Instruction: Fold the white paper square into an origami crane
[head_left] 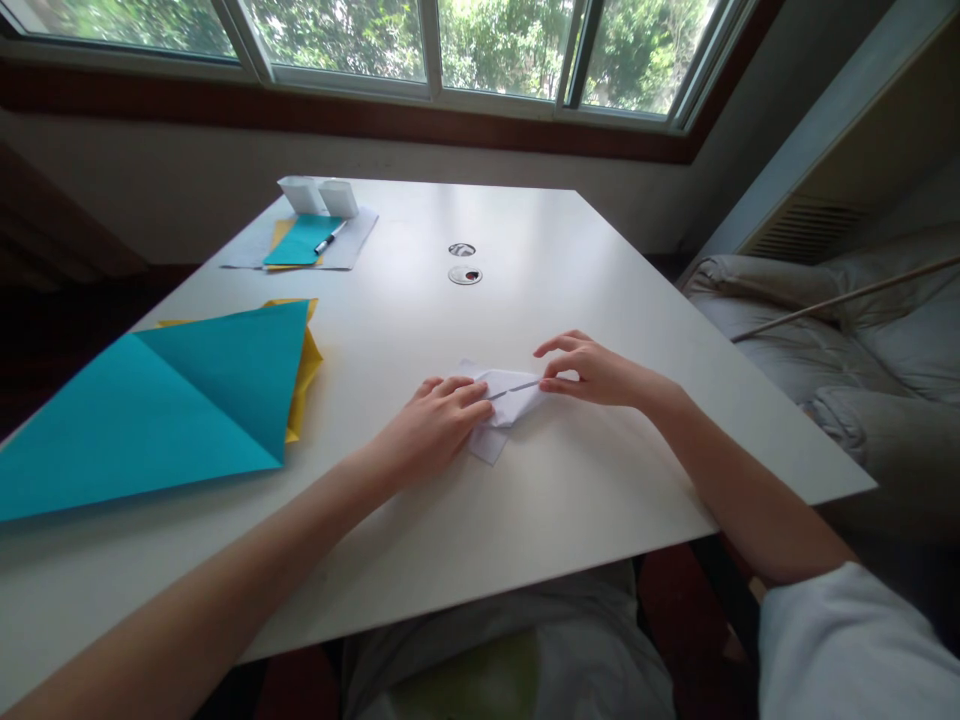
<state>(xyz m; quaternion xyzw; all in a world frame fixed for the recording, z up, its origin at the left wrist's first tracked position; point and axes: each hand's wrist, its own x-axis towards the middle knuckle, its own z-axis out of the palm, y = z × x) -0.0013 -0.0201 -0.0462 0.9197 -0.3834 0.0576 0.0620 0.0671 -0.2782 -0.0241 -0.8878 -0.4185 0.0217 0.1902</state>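
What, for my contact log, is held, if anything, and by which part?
The folded white paper: the left grip rests on its left side; the right grip is at its right tip, whether pinching or just touching is unclear.

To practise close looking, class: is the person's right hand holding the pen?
No, the pen lies on the small blue sheet, while the right hand is at the folded white paper.

The single head-worn camera looks forward and obliquely down from above the near side of the white table point(397, 345). The lap point(592, 640) lies nearest, and the left hand point(439, 425) and right hand point(596, 370) appear at close range near the centre. Coverage extends to the windows point(502, 45) beyond the far edge.
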